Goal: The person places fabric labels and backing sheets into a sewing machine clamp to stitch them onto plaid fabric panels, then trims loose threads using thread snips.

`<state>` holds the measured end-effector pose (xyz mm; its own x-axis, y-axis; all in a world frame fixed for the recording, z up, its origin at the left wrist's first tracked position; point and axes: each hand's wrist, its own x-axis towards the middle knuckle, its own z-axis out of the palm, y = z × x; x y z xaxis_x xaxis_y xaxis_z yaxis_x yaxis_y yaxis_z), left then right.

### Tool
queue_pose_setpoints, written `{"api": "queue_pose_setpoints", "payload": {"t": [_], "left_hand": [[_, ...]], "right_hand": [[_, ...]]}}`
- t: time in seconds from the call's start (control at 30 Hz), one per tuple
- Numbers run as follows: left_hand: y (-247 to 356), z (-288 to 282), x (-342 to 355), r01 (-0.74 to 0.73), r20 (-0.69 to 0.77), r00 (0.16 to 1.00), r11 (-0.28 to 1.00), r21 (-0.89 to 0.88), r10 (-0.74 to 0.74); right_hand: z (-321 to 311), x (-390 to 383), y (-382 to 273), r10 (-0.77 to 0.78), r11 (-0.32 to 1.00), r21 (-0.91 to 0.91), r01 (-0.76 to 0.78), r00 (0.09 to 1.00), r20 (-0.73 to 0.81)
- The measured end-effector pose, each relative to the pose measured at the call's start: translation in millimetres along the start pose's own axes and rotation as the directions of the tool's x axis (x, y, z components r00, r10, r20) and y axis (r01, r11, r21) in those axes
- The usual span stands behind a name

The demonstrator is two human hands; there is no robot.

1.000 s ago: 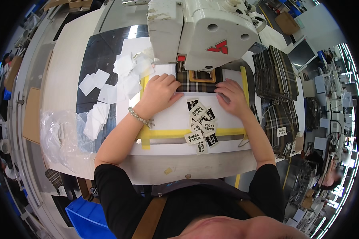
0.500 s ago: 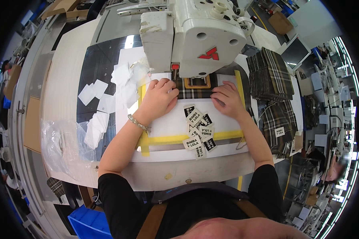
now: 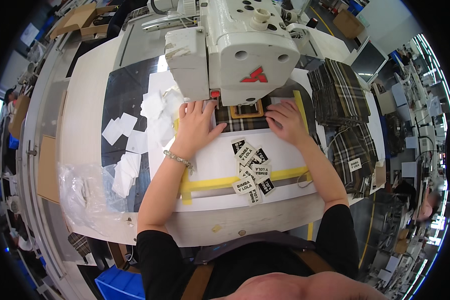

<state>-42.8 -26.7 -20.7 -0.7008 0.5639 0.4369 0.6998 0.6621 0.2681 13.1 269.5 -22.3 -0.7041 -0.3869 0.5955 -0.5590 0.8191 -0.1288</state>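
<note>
My left hand lies flat, fingers spread, on the left end of a dark plaid fabric piece under a white sewing machine head. My right hand presses flat on the right end of the same piece. A tan rectangular clamp frame sits on the fabric between both hands. Several black and white woven labels lie scattered on a white template board edged with yellow tape, just nearer to me than my hands. A bracelet circles my left wrist.
A heap of white square patches lies left of the machine, more nearer me. Stacked plaid pieces sit at the right, with more plaid fabric below. A clear plastic bag hangs at the table's left front edge.
My head has moved closer and lower, so the machine looms larger. Both hands have slid slightly forward on the plaid piece toward the machine.
</note>
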Motion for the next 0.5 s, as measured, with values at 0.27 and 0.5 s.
{"api": "queue_pose_setpoints", "payload": {"t": [0.27, 0.5], "left_hand": [[-4.7, 2.8, 10.8, 0.114, 0.103, 0.987, 0.991, 0.072, -0.121], [-4.6, 0.4, 10.8, 0.065, 0.084, 0.993, 0.989, 0.13, -0.077]], "right_hand": [[-1.7, 1.3, -0.7, -0.041, 0.999, -0.003, 0.041, 0.998, 0.058], [-3.3, 1.1, -4.8, -0.075, 0.994, -0.08, 0.08, 0.995, 0.066]]}}
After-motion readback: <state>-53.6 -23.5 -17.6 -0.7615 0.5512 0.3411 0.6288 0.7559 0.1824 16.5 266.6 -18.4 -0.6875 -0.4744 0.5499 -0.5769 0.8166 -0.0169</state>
